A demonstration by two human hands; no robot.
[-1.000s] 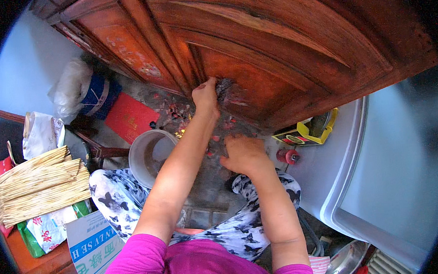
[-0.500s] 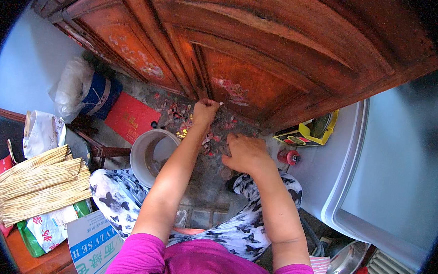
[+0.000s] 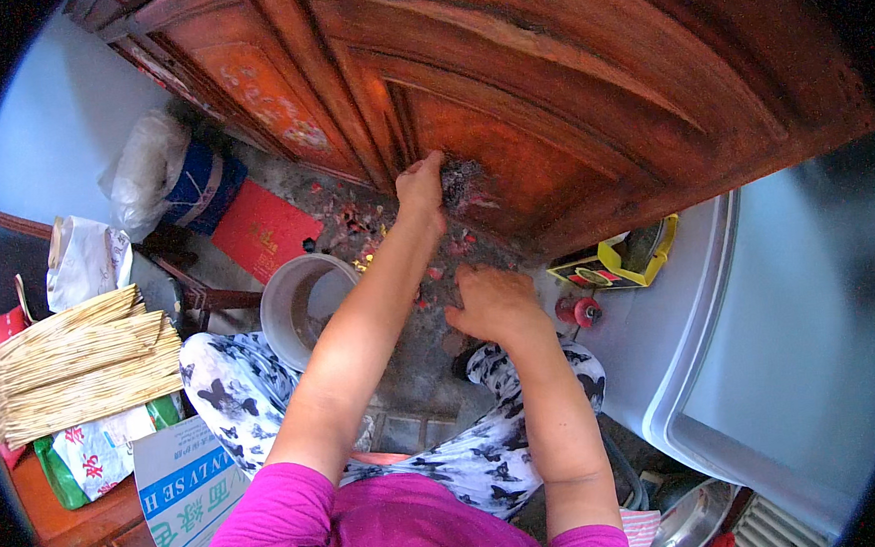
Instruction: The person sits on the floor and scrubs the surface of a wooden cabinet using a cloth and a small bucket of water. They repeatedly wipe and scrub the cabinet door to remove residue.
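My left hand [image 3: 419, 191] is raised to the lower panel of a reddish-brown wooden cabinet [image 3: 540, 152]. Its fingers are bent together against the wood; what they pinch, if anything, is hidden. Beside the fingertips is a grey, flaky patch [image 3: 464, 184] on the panel. Lower and to the right, my right hand [image 3: 499, 303] hangs over the floor near my foot, its thumb apart from the loosely bent fingers and nothing visible in it. Red and yellow scraps [image 3: 356, 224] litter the floor below the panel. A whitish bucket [image 3: 272, 319] holding some liquid stands left of my left forearm.
A red sheet [image 3: 265, 231] lies behind the bucket. At the right are a black-and-yellow box [image 3: 632, 262], a red spool-like item [image 3: 586, 312] and a large pale bin-like wall [image 3: 683, 359]. Bundled thin sticks [image 3: 87, 365] rest on packages at the left.
My left hand has moved up from the panel's lower edge onto the panel, and the small white bit at its fingertips no longer shows. The pinkish patch now looks greyer. My right hand stays put.
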